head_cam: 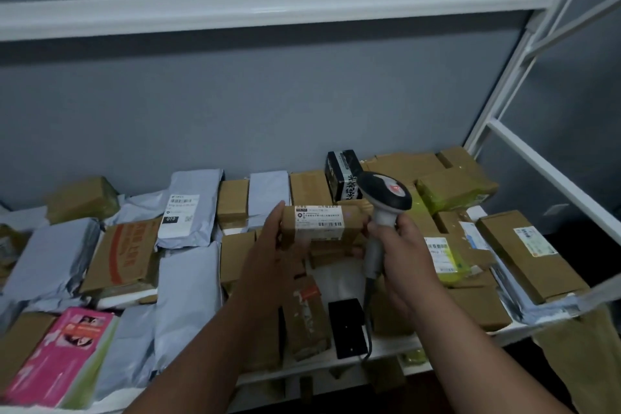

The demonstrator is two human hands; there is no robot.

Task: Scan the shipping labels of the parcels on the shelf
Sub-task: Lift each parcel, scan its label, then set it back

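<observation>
My left hand (pixel 268 252) holds a small brown cardboard parcel (pixel 353 223) lifted above the shelf, its white shipping label (pixel 319 218) with barcode facing me. My right hand (pixel 401 242) grips the handle of a black and grey handheld barcode scanner (pixel 386 198). The scanner's head sits just right of the parcel, with a red light on its top. A cable runs from the handle down over the shelf edge.
The white shelf (pixel 389 348) is packed with brown boxes, grey poly mailers (pixel 188 292), a pink box (pixel 64 353) at front left, and a black box (pixel 342 173) at the back. A small black device (pixel 347 328) lies near the front edge. White frame bars rise at right.
</observation>
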